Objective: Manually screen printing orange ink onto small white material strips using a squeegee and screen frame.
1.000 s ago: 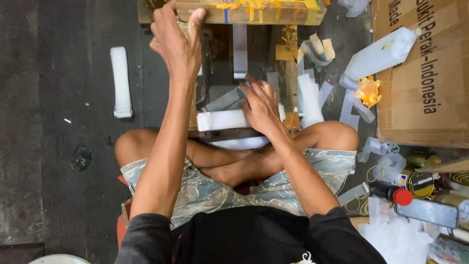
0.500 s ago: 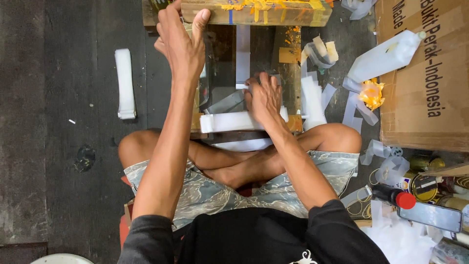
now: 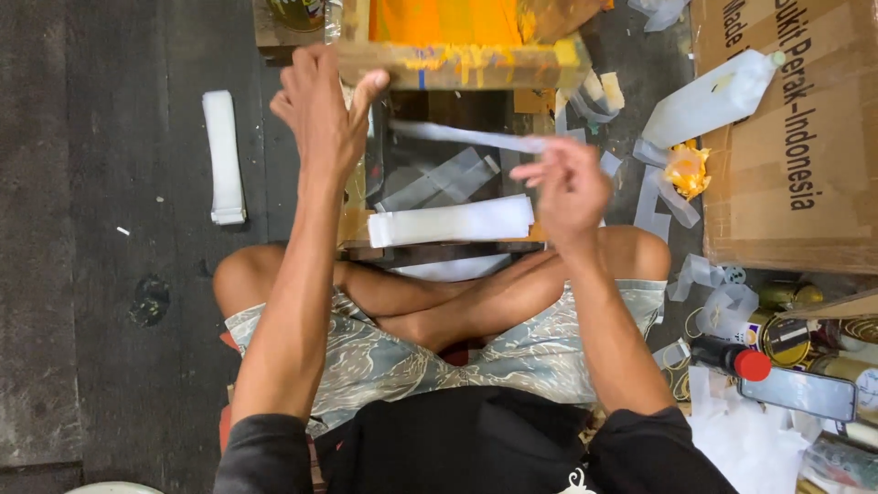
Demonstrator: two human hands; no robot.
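Dark floor (image 3: 110, 320), right hand (image 3: 567, 187) pinching white strip (image 3: 466, 137), left hand (image 3: 320, 114) open.

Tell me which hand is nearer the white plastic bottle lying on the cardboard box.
Right. The right hand, pinching a tape strip, is just left of the bottle; the left hand is farther left.

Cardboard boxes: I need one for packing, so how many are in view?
1. The cardboard box stands on the floor at the upper right, beyond the person's right hand, with a white plastic bottle lying against it. Others may sit outside the picture.
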